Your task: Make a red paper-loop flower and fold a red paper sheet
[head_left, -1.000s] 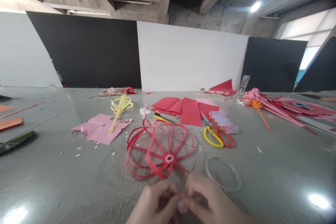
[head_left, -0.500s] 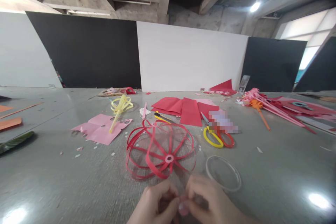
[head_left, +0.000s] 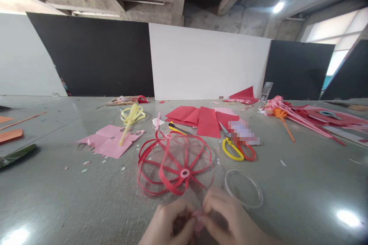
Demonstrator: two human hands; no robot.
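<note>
At the bottom centre, my left hand (head_left: 172, 220) and my right hand (head_left: 227, 214) meet, fingers pinched on a small pink paper piece (head_left: 198, 220) between them. The piece is blurred and partly hidden by the fingertips. Just beyond my hands lies a round cage of red paper strips (head_left: 175, 162), joined at a pink ring with a dark centre. A clear tape roll (head_left: 243, 188) lies flat right of the cage, near my right hand.
Scissors with yellow and red handles (head_left: 237, 151), a yellow cutter (head_left: 178, 127) and red paper (head_left: 208, 122) lie beyond. Pink paper (head_left: 110, 140) and a yellow strip flower (head_left: 132, 116) are at left. Pink strips (head_left: 290, 113) and an orange one (head_left: 284, 122) lie right.
The small pink piece has turned and risen slightly between my fingertips. Both hands stay almost in the same place, still together.
</note>
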